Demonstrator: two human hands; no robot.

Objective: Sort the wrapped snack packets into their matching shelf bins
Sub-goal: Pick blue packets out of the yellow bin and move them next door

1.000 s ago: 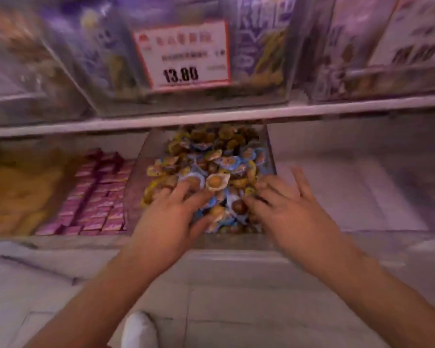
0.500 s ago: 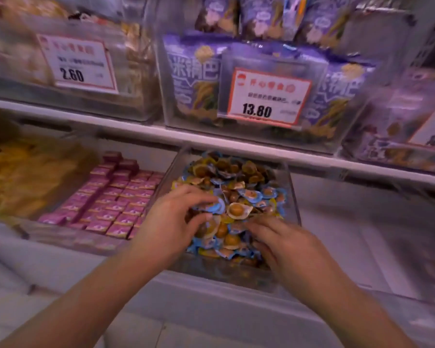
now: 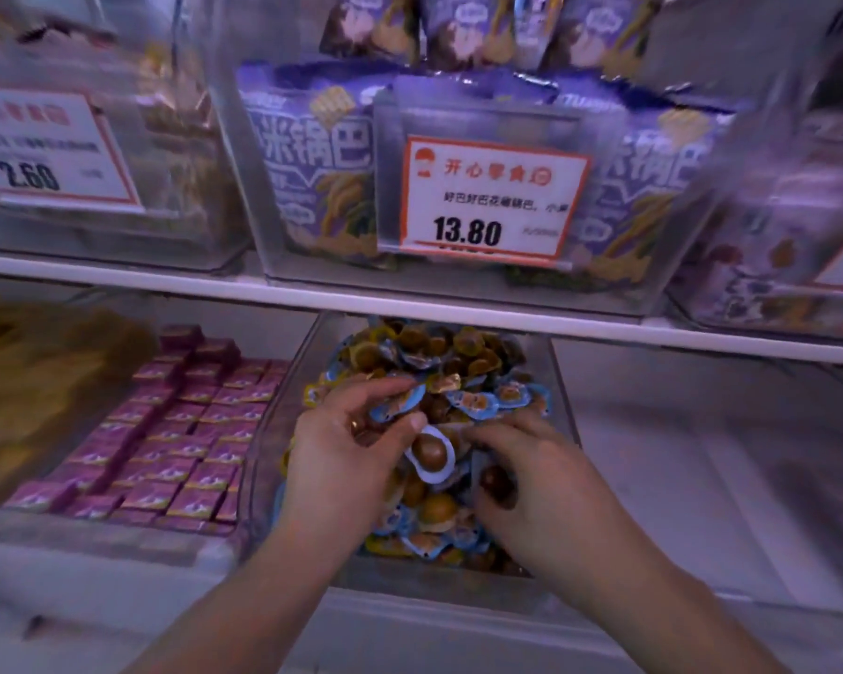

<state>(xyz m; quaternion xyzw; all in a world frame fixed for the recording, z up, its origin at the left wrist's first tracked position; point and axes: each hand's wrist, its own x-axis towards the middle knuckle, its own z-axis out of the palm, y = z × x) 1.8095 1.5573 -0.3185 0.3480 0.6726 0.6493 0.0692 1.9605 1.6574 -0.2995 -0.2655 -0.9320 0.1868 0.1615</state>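
Two hands are working inside the clear bin (image 3: 563,381) of blue-wrapped snack packets (image 3: 478,377) on the lower shelf. The left hand (image 3: 346,459) is pinching a blue packet (image 3: 395,406) between thumb and curled fingers, just above the heap. The right hand (image 3: 536,484) is curling around a brown round packet (image 3: 497,481) at the pile's right side. Pink boxes (image 3: 181,440) are lying in the neighbouring bin to the left. A price tag (image 3: 492,197) reading 13.80 is hanging on the bin above.

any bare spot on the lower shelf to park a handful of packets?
Yes: the bare shelf floor right of the clear egg-packet bin, under the upper shelf edge. Crowded: that bin, where the left hand and right hand work, and the pink packet tray beside it.
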